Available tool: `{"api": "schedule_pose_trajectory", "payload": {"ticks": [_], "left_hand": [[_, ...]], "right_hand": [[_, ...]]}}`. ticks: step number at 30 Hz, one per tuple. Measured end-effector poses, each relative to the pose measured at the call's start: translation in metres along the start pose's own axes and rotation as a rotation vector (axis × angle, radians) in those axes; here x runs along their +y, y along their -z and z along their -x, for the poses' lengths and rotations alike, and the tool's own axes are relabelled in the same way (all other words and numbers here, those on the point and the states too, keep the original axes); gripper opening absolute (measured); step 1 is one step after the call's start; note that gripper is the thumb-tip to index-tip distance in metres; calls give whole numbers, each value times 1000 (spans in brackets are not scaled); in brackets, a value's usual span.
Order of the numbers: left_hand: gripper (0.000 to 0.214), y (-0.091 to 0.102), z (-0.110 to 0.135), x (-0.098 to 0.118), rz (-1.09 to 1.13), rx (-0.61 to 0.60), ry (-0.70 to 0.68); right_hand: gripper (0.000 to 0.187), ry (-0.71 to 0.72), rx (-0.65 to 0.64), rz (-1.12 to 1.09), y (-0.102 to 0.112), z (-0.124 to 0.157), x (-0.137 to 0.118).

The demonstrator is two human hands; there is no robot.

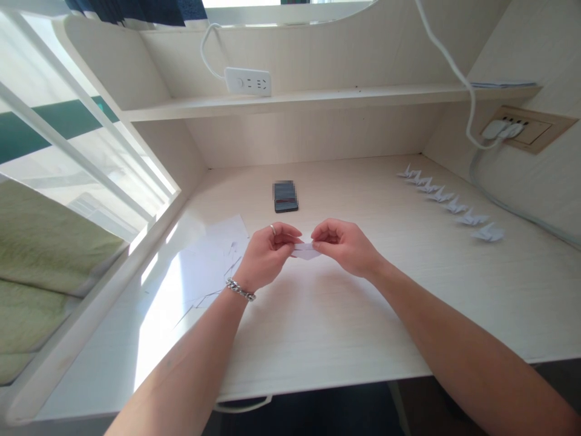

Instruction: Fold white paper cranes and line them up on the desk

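Note:
A small folded piece of white paper (307, 251) is held just above the pale wooden desk (345, 327), at its middle. My left hand (267, 254), with a ring and a metal bracelet, pinches the paper's left end. My right hand (344, 245) pinches its right end with curled fingers. Both hands meet over the paper and hide part of it.
A stack of white paper sheets (213, 260) lies to the left in sunlight. A dark phone (285, 197) lies behind the hands. Several folded paper cranes (447, 203) line the right side. A power strip (248, 81) sits on the shelf; plugs and cables fill a wall socket (517, 128).

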State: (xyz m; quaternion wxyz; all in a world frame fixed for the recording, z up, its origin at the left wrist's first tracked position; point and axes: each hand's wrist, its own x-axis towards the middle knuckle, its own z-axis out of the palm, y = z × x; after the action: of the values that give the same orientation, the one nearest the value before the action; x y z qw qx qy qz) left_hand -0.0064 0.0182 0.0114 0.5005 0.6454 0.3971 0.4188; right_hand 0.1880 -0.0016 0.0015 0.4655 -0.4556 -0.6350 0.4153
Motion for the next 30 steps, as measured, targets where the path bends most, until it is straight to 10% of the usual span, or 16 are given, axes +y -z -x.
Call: {"api": "schedule_pose_trajectory", "payload": {"ticks": [9,19,30], "left_hand": [[46,-6,0,-3,84,64,78],[46,-9,2,-7,49,72,35],[26,-7,1,-7,-51,26,45]], "right_hand": [[15,-7,167,-138,-7,-4,6],[16,-78,-35,3,-9,-1,2],[20,-257,85,-230,-17,-1,-3]]}}
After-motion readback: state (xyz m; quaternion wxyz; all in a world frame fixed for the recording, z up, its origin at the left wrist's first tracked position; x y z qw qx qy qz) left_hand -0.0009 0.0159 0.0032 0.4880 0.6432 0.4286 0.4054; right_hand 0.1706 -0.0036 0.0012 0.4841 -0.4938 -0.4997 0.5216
